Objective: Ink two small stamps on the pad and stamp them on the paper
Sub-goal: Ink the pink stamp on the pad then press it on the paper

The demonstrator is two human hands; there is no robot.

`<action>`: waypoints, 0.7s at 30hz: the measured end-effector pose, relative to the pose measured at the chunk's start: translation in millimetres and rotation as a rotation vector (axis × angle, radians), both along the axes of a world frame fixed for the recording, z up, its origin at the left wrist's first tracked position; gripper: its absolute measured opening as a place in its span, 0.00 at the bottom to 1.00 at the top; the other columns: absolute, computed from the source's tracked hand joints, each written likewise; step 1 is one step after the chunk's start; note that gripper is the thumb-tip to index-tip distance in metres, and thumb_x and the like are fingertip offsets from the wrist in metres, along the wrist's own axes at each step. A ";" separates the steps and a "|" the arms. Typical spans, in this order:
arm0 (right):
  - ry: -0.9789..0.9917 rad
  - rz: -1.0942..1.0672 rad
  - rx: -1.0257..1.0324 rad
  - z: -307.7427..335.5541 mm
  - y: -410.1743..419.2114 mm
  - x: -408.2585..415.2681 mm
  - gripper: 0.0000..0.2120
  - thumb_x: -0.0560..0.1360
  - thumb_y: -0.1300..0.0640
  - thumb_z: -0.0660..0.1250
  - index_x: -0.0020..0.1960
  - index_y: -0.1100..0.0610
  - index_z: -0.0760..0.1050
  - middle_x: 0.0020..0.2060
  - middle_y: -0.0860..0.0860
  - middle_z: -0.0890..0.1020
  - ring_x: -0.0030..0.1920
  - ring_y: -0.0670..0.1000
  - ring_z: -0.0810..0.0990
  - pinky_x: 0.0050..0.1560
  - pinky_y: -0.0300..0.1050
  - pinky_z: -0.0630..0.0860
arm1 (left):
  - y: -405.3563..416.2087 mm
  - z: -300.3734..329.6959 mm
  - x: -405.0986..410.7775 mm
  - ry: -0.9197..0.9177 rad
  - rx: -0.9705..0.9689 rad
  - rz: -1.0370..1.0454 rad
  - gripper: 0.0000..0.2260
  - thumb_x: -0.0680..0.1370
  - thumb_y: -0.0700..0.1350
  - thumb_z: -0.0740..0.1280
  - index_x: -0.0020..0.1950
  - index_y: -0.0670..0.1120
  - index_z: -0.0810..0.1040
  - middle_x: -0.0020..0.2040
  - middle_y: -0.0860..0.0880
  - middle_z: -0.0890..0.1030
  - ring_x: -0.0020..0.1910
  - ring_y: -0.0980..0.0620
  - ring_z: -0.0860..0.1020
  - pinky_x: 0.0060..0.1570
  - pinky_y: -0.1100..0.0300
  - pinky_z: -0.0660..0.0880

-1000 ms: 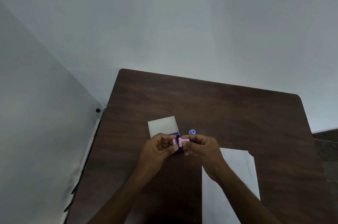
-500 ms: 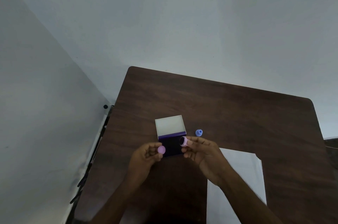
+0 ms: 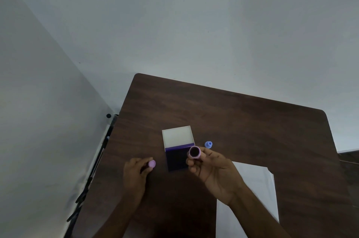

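An open ink pad [image 3: 177, 160] lies mid-table, its dark purple pad toward me and its pale lid [image 3: 177, 136] folded back. My right hand [image 3: 211, 171] holds a small pink stamp [image 3: 194, 152] at the pad's right edge, its dark round face turned up toward me. My left hand [image 3: 135, 172] is left of the pad, pinching the stamp's pink cap [image 3: 152, 164] in its fingertips. A small blue stamp [image 3: 208, 144] stands on the table just right of the pad. White paper [image 3: 256, 193] lies to the right, partly under my right forearm.
The dark wooden table [image 3: 242, 125] stands in a corner, with grey walls behind and to the left. A dark rail with a black knob [image 3: 108, 115] runs along the table's left edge.
The pink stamp was held by both hands together; the cap has come off. My left hand has carried the cap away to the left, while my right hand keeps the stamp.
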State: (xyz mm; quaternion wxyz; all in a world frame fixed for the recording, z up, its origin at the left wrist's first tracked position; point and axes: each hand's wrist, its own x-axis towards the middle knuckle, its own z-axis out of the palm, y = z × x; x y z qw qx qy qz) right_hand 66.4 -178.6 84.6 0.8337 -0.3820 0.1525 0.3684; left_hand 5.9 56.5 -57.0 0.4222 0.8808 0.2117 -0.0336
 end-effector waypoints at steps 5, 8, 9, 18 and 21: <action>0.008 -0.017 0.068 7.5 2.4 0.0 0.13 0.70 0.60 0.68 0.54 0.62 0.80 0.45 0.59 0.81 0.43 0.53 0.81 0.46 0.46 0.80 | 2.8 -5.1 -2.0 0.049 0.071 -0.022 0.15 0.73 0.51 0.72 0.55 0.45 0.83 0.47 0.47 0.79 0.48 0.51 0.73 0.48 0.58 0.68; 0.022 -0.024 0.066 8.6 4.0 0.2 0.13 0.70 0.60 0.68 0.53 0.62 0.81 0.44 0.59 0.82 0.43 0.53 0.81 0.46 0.46 0.80 | 3.5 -0.4 -1.0 0.094 0.053 -0.022 0.16 0.73 0.52 0.71 0.58 0.45 0.82 0.49 0.46 0.79 0.50 0.48 0.74 0.50 0.55 0.70; 0.026 -0.025 0.064 8.2 4.3 0.4 0.13 0.70 0.60 0.68 0.53 0.62 0.81 0.44 0.59 0.82 0.43 0.53 0.81 0.47 0.46 0.80 | 2.9 3.2 -0.8 0.098 0.049 -0.030 0.16 0.74 0.51 0.71 0.59 0.46 0.81 0.49 0.46 0.79 0.50 0.48 0.74 0.51 0.55 0.70; 0.137 -0.028 0.138 -2.7 4.9 -0.2 0.15 0.72 0.60 0.68 0.57 0.65 0.77 0.45 0.60 0.79 0.42 0.54 0.78 0.45 0.47 0.79 | -30.9 94.0 28.0 -0.114 -0.156 -0.171 0.14 0.71 0.51 0.72 0.57 0.56 0.79 0.51 0.62 0.77 0.51 0.68 0.75 0.45 0.75 0.70; 0.203 -0.037 0.175 -8.1 6.8 -2.0 0.19 0.70 0.60 0.70 0.59 0.66 0.76 0.48 0.62 0.78 0.42 0.55 0.78 0.44 0.47 0.78 | -44.1 132.5 36.2 -0.284 -0.289 -0.322 0.19 0.68 0.59 0.70 0.58 0.66 0.74 0.54 0.63 0.77 0.56 0.66 0.75 0.51 0.77 0.70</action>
